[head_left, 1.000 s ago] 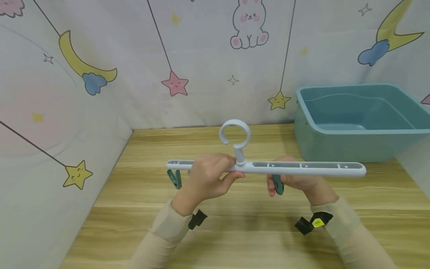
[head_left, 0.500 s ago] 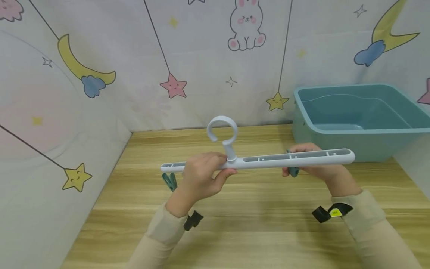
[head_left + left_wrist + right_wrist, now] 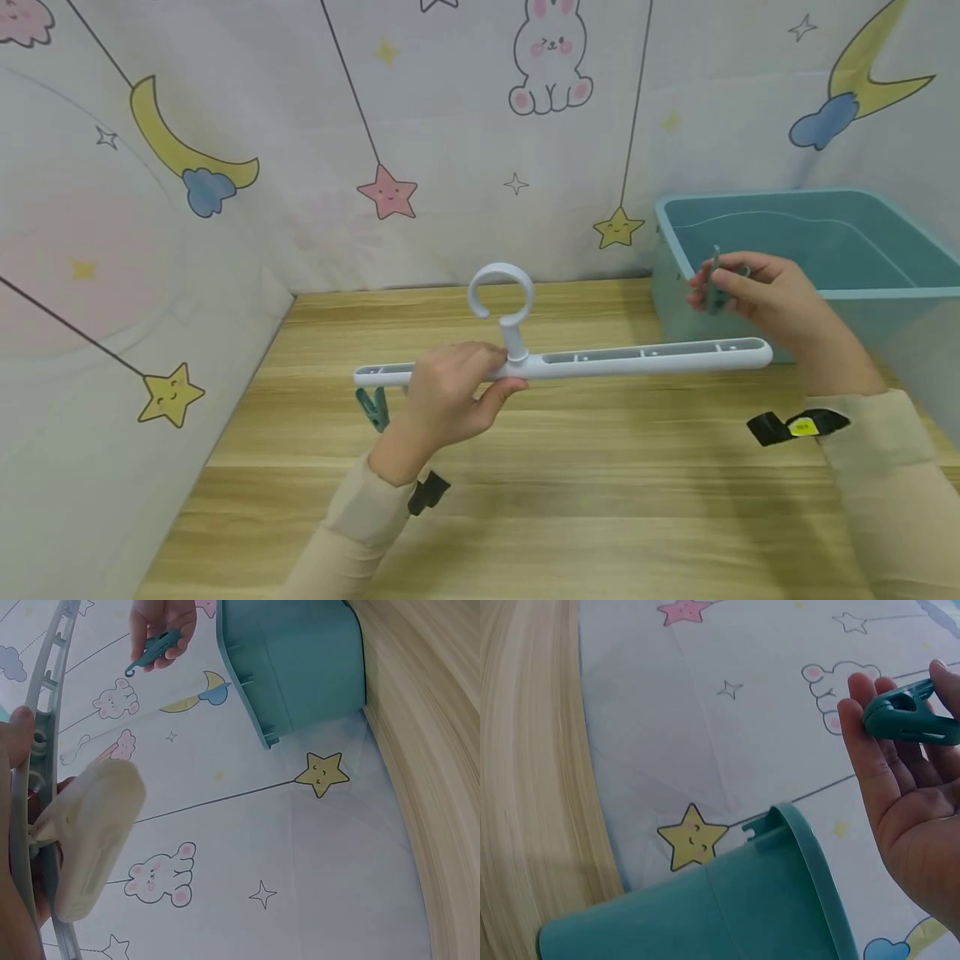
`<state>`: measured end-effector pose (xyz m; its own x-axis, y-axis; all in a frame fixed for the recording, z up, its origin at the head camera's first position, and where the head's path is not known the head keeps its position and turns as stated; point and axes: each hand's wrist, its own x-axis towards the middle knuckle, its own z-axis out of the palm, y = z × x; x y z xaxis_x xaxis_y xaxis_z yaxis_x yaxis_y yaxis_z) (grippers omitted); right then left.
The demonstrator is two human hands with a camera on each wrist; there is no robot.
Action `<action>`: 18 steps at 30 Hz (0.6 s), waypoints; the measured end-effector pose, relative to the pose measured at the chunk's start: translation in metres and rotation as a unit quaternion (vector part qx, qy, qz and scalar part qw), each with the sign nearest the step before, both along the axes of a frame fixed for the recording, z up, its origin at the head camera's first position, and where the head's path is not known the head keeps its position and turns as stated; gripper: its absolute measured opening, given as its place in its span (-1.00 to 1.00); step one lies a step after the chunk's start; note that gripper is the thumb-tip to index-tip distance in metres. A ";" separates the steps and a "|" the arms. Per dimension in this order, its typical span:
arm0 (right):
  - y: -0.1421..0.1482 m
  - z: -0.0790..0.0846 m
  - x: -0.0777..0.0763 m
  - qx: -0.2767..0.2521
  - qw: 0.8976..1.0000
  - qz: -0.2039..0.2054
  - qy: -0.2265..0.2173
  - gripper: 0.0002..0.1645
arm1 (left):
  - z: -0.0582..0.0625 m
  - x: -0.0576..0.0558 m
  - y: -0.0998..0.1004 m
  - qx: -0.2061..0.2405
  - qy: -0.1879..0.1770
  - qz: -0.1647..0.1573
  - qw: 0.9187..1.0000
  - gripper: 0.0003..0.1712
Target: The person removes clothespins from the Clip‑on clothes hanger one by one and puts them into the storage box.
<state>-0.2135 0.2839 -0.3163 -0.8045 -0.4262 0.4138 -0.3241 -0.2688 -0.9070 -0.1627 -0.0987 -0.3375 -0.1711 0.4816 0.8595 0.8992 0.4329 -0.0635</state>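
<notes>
My left hand (image 3: 453, 387) grips a pale plastic hanger (image 3: 645, 362) just left of its round open hook (image 3: 525, 283), holding it over the table. From the hanger's left end hangs a green clothespin (image 3: 372, 407). My right hand (image 3: 783, 304) pinches another green clothespin (image 3: 907, 720) between thumb and fingers, above the hanger's right end and in front of the bin's left corner. In the left wrist view a cream, rounded clip-like piece (image 3: 97, 836) is fixed to the hanger; in the head view my left hand mostly hides it.
A teal plastic bin (image 3: 750, 325) stands at the back right of the wooden table (image 3: 585, 500). Behind the table hangs a white cloth (image 3: 450, 125) printed with stars, moons and a rabbit. Another printed wall (image 3: 97, 467) borders the left side.
My right hand has drawn the clothespin away from the hanger's right half, up and right towards the bin. The hanger shifted slightly left while my left hand kept its grip.
</notes>
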 end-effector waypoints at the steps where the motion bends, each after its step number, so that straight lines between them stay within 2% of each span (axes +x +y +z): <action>1: 0.003 0.001 0.000 0.001 0.999 -0.040 -0.014 -0.71 | 0.000 0.000 0.000 -0.003 -0.001 0.003 1.000 -0.61; 3: 0.008 0.001 0.000 0.017 0.992 -0.120 -0.041 -0.78 | -0.001 0.000 -0.001 -0.009 -0.002 0.008 1.000 -0.60; 5: 0.012 0.002 -0.002 0.046 0.979 -0.186 -0.062 -0.81 | -0.002 0.000 -0.002 -0.014 -0.002 0.014 1.000 -0.60; 7: 0.015 0.003 -0.004 0.098 0.961 -0.248 -0.067 -0.79 | -0.003 -0.001 -0.003 -0.020 -0.002 0.021 1.000 -0.60; 10: 0.021 0.003 -0.006 0.195 0.924 -0.325 -0.056 -0.74 | -0.004 -0.001 -0.005 -0.028 -0.003 0.032 0.999 -0.59; 12: 0.025 0.002 -0.008 0.258 0.893 -0.365 -0.052 -0.70 | -0.005 -0.002 -0.006 -0.032 -0.005 0.037 0.999 -0.59; 14: 0.027 0.001 -0.010 0.297 0.870 -0.389 -0.053 -0.65 | -0.007 -0.003 -0.007 -0.037 -0.008 0.042 0.998 -0.58; 18: 0.029 0.000 -0.016 0.344 0.845 -0.405 -0.062 -0.41 | -0.010 -0.005 -0.008 -0.048 -0.013 0.051 0.997 -0.58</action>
<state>-0.2300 0.3127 -0.3161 -0.9664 0.1805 0.1830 -0.0392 0.6001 -0.7989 -0.1673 -0.1062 -0.3472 -0.2446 0.5399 0.8054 0.8529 0.5150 -0.0862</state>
